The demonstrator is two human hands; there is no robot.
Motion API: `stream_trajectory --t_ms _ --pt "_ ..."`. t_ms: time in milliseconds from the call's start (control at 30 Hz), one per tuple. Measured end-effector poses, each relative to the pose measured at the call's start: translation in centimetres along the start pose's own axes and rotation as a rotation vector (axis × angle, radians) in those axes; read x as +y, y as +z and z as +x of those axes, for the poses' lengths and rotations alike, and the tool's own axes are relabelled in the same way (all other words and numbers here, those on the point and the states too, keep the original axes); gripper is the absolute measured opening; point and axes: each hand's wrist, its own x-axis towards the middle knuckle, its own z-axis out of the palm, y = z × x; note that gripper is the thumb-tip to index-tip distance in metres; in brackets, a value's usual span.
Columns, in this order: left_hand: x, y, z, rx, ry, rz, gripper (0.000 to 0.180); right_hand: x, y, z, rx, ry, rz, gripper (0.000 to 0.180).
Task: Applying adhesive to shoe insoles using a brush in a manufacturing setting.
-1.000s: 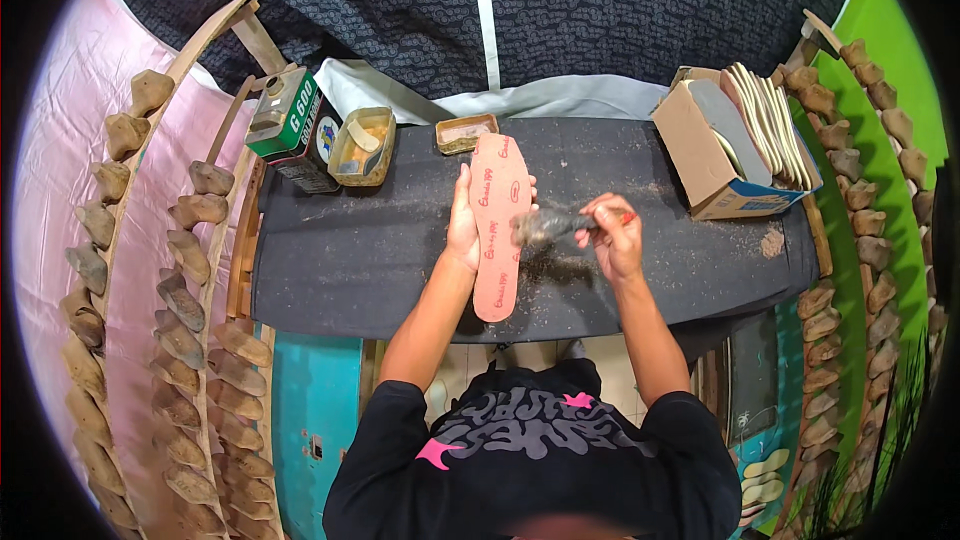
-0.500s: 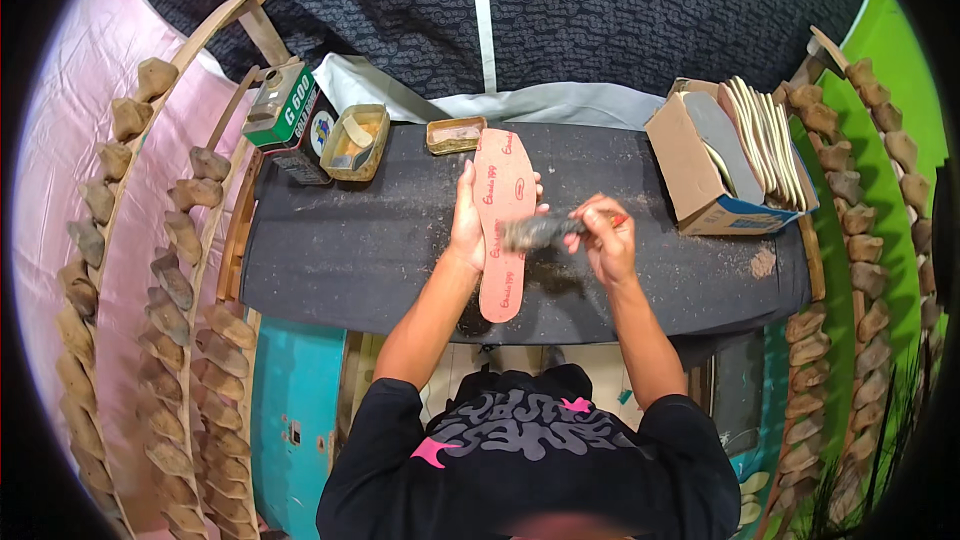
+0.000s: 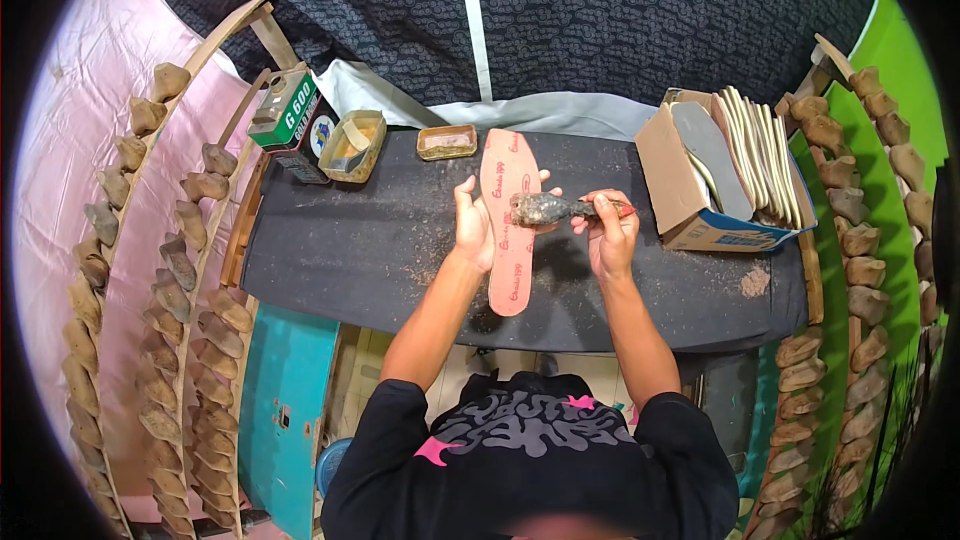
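Observation:
A long pinkish-tan shoe insole (image 3: 509, 265) with red print lies across my left hand (image 3: 474, 230). The thumb is at its left edge, and fingertips show past the right edge; the palm is partly hidden underneath. My right hand (image 3: 611, 240) pinches the red handle of a brush (image 3: 548, 208) caked in dark residue. The brush points left, its pale, crusted bristle end over the middle of the insole. Whether the bristles touch the surface I cannot tell.
Dark cloth covers the table (image 3: 350, 250), with crumbs scattered on it. At back left are a green can (image 3: 291, 120), a yellowish tub (image 3: 352, 148) and a small tray (image 3: 447, 143). A cardboard box (image 3: 672, 165) of insoles stands right. Racks of wooden shoe lasts (image 3: 205, 186) flank both sides.
The brush, blurred before, is now sharp and slightly higher over the insole. My left thumb has moved away from the insole's edge a little. The whole view has shifted slightly.

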Motion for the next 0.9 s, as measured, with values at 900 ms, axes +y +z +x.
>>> stream_trajectory --t_ms 900 --pt "-1.9 -1.2 1.2 -0.039 -0.031 0.052 0.048 -1.2 -1.0 0.8 0.034 -0.108 -0.059 0.011"
